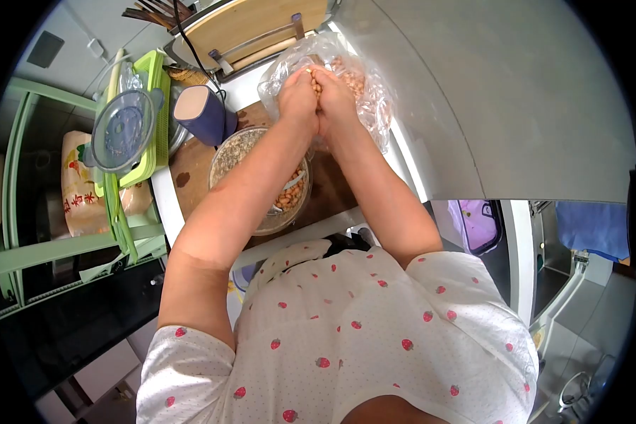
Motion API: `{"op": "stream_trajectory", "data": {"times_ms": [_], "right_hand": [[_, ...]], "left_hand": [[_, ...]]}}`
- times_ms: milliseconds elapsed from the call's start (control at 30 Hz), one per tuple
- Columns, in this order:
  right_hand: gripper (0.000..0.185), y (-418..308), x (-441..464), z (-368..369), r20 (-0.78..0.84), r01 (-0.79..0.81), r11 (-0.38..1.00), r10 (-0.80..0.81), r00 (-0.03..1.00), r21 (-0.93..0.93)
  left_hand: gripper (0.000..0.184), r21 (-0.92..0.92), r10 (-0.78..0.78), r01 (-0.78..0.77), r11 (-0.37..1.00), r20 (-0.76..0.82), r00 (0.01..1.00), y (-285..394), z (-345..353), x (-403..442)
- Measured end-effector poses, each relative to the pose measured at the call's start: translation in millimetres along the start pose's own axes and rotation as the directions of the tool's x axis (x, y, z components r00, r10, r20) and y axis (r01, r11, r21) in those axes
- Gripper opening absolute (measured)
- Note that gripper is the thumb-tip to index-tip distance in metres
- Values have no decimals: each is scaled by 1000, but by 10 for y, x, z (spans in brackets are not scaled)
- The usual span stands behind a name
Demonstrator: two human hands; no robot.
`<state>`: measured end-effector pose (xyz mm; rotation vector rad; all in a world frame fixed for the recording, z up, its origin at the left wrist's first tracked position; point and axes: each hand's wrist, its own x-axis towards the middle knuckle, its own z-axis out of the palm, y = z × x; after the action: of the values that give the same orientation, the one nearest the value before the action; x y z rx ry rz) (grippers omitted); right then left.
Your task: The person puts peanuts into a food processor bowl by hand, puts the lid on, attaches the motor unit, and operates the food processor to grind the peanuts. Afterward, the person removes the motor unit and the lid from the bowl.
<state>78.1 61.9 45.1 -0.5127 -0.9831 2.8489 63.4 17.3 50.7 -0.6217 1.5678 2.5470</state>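
My left hand (297, 102) and my right hand (337, 99) are pressed together side by side, fingers curled into a cup. Between them lies a heap of peanuts (316, 87), pinkish tan in their skins. Both hands are over the opening of a clear plastic bag (378, 116), in which more peanuts (350, 74) show. Under my left forearm stands a clear round bowl (275, 230), partly hidden. Pale flakes or grains (237, 152) fill its far side, peanuts (290, 198) its near side, with a spoon (295, 179) lying among them.
The brown board (191, 173) lies beneath the bowl. Left of it stand a dark blue container (203, 116), a green basket (148, 78) and a clear lid (124, 131). A wooden cutting board (261, 28) leans at the back; a grey panel (516, 106) borders the right.
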Motion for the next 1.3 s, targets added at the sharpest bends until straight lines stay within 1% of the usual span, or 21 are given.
{"op": "stream_trajectory", "data": {"times_ms": [100, 167, 300, 367, 500, 567, 600, 667, 700, 767, 800, 833, 900, 967, 1000, 1033, 1067, 1100, 1167, 1233, 1300], "right_hand": [[24, -51, -14, 21, 6, -6, 1000, 6, 1000, -13], [22, -66, -34, 44, 4, 21, 1000, -21, 1000, -10], [21, -85, -101, 63, 3, 35, 999, -35, 999, 6], [23, -104, -137, 75, 36, 83, 997, -83, 996, -5], [23, -208, -297, 191, 87, 97, 995, -96, 992, -5], [23, -238, -382, 275, 126, 136, 991, -136, 983, 15], [23, -258, -453, 341, 121, 125, 992, -126, 985, 13], [24, -268, -583, 456, 201, 163, 987, -162, 966, 12], [24, -208, -590, 465, 200, 158, 987, -156, 967, 9], [20, -74, -580, 512, 299, 193, 970, -230, 926, 146], [19, -68, -629, 573, 380, 216, 968, -250, 891, 130], [19, -39, -691, 633, 381, 213, 968, -247, 891, 130], [19, 22, -840, 751, 371, 104, 979, -165, 914, 178], [20, 62, -963, 825, 372, 95, 987, -137, 918, 130], [23, 100, -1000, 859, 398, 99, 985, -148, 906, 142], [30, 138, -1042, 896, 424, 102, 983, -159, 892, 154], [30, 184, -1099, 919, 431, 99, 984, -156, 889, 151], [24, 212, -1203, 952, 439, 113, 981, -173, 881, 160], [21, 256, -1367, 975, 449, 127, 977, -191, 873, 169], [21, 288, -1483, 958, 439, 118, 991, -133, 889, 62], [21, 317, -1632, 921, 451, 137, 990, -130, 883, 16]], "left_hand": [[28, 22, -5, 5, 1000, 23, 1000, 85, 43, -87], [24, -37, 11, -11, 999, 7, 1000, 105, 62, -129], [23, -64, 16, -16, 998, -2, 1000, 111, 60, -198], [22, -92, 56, -52, 994, 37, 998, 142, 60, -240], [23, -85, 93, -89, 992, 41, 995, 277, 78, -403], [23, -77, 168, -163, 984, 60, 984, 362, 58, -503], [23, -115, 190, -180, 977, 81, 978, 398, 35, -510], [23, -106, 214, -206, 973, 74, 974, 486, -45, -587], [23, -100, 246, -238, 966, 78, 966, 550, -68, -623], [25, -117, 248, -237, 964, 86, 965, 652, -198, -712], [24, -188, 283, -251, 950, 168, 944, 722, -301, -697], [23, -259, 320, -256, 931, 245, 915, 751, -374, -700], [23, -261, 353, -300, 918, 193, 915, 797, -480, -776], [23, -267, 373, -328, 906, 137, 918, 872, -590, -881], [26, -214, 366, -336, 917, 121, 923, 923, -645, -951], [26, -219, 372, -342, 914, 115, 921, 952, -693, -1009], [26, -225, 378, -353, 908, 81, 922, 975, -741, -1057], [26, -231, 386, -365, 902, 48, 921, 1000, -784, -1110], [25, -236, 404, -386, 892, 31, 914, 991, -845, -1270], [25, -236, 418, -402, 885, 19, 908, 974, -924, -1378], [26, -231, 425, -408, 883, 30, 905, 906, -1048, -1415]]}}
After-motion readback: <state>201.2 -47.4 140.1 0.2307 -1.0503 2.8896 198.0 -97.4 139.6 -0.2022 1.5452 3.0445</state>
